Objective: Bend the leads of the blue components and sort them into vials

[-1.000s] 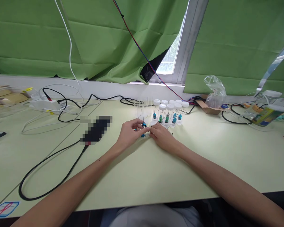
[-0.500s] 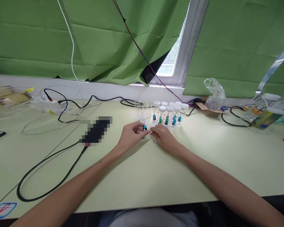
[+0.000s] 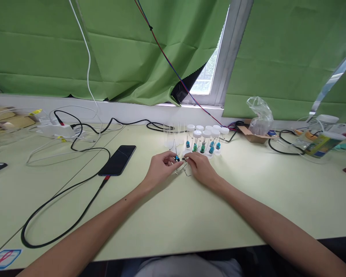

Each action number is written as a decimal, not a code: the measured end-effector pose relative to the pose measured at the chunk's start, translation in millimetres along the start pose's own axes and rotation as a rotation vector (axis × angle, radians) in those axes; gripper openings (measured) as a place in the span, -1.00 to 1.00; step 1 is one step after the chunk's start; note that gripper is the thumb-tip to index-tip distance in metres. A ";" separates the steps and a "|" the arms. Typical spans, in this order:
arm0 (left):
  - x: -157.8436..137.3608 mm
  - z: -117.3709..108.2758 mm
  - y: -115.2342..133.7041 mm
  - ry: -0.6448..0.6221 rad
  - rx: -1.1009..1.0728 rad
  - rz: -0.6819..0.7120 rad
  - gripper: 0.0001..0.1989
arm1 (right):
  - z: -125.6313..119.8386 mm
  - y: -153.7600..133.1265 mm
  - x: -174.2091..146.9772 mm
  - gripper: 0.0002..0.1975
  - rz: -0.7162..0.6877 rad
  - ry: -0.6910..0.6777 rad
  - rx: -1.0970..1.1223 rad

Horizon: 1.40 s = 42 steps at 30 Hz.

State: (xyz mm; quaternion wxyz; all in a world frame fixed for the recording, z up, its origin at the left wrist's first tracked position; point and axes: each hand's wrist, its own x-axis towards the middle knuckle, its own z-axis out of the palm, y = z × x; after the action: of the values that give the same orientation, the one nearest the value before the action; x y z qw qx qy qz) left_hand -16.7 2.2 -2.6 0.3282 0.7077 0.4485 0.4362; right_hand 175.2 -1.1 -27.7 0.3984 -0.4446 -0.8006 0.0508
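Observation:
My left hand (image 3: 162, 166) is closed, thumb and fingers pinching a small blue-and-black part with thin metal stems (image 3: 177, 158) that stick up from it. Close beside it, my right hand (image 3: 201, 167) has its thumb and fingertips together at a tiny dark thing, too small to name. Thin metal pieces (image 3: 187, 174) show on the table just below the fingertips. Behind my right hand stand several clear tubes with white caps (image 3: 207, 134), with blue or green parts on metal stems inside. Clear tubes without visible caps (image 3: 173, 134) stand beyond my left hand.
To the left lies a phone (image 3: 117, 160) with a black cable (image 3: 31, 244) looping toward the table's front. A power strip (image 3: 57, 130) and cables sit at the back left. At the back right are a cardboard box (image 3: 255, 136) with a plastic bag and a labelled jar (image 3: 324, 145).
The fingertips of my two hands have drawn slightly apart, and the blue-and-black part shows more clearly. My view has shifted a little. The capped tubes stay where they stood.

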 end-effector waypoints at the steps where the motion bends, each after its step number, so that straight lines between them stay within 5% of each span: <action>1: -0.2 0.1 0.4 -0.001 0.002 -0.002 -0.59 | 0.2 0.4 0.1 -0.80 0.003 0.010 0.004; 12: -3.4 1.0 4.7 -0.010 0.005 -0.021 -0.61 | -1.0 -3.1 0.3 -0.80 0.031 0.213 0.059; 33: -2.2 5.5 3.8 -0.065 -0.139 -0.052 -0.67 | -1.5 -11.0 -1.0 -0.79 0.068 0.128 0.161; 42: -2.1 5.4 1.4 -0.070 -0.151 -0.052 -0.67 | -1.5 -22.1 -1.9 -0.77 0.329 0.075 0.563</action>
State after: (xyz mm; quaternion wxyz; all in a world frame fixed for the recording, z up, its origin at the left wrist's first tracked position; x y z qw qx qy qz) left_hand -11.8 -0.7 -4.2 0.4072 0.6839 0.4208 0.4352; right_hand 162.0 -16.1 -18.1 0.5216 -0.4419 -0.6573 0.3174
